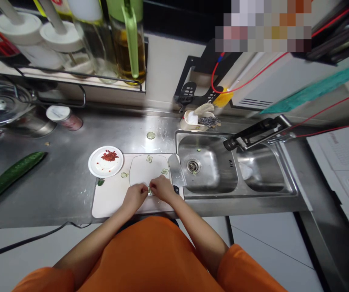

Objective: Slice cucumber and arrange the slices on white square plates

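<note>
A white square plate (141, 172) lies on the pale cutting board (110, 202), with thin green cucumber slices (149, 159) curled in a swirl at its far edge. More cucumber slices (164, 171) sit in a swirl near its right edge. Over the plate's near edge, my left hand (136, 195) and my right hand (162, 188) come close together, fingers pinched, beside a bit of green cucumber (150, 190). What the fingertips hold is too small to make out. A cleaver (177, 170) rests on the board's right end, its dark handle beside my right wrist.
A round white plate (95, 162) with small red pieces (110, 155) overlaps the board's left corner. A whole cucumber (8, 180) lies at far left. The sink (205, 162) adjoins the board's right side. A lidded jar (65, 117) and a bottle rack (71, 79) stand behind.
</note>
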`<state>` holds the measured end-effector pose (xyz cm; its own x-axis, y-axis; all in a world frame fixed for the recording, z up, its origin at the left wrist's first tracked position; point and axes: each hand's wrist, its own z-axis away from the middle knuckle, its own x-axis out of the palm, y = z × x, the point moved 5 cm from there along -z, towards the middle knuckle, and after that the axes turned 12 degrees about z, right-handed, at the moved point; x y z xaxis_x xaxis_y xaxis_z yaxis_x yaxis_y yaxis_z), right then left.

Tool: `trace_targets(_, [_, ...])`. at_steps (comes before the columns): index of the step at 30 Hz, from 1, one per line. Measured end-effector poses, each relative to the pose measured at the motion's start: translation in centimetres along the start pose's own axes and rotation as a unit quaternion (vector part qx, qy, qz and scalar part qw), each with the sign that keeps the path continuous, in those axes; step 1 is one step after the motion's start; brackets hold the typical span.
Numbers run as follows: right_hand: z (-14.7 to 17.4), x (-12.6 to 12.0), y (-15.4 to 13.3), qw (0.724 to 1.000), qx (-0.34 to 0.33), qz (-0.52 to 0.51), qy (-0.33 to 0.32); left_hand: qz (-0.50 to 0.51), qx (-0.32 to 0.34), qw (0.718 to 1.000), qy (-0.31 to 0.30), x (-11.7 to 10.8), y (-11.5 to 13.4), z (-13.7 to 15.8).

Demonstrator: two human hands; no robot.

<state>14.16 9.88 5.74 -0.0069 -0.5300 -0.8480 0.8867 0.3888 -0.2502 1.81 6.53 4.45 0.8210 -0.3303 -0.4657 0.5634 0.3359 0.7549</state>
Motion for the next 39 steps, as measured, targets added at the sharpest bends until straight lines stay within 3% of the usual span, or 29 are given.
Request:
trace_targets(27, [0.49,0.01,0.61,1.0,0.029,-0.006,0.002,0.039,-0.015,0.999,-0.002,-0.46,-0.07,0.08])
trace_targets(39, [0.72,-0.07,0.2,0.999,-0.005,-0.031,0.04,0.059,-0.017,0.998,-0.001,-0.58,-0.41,-0.04])
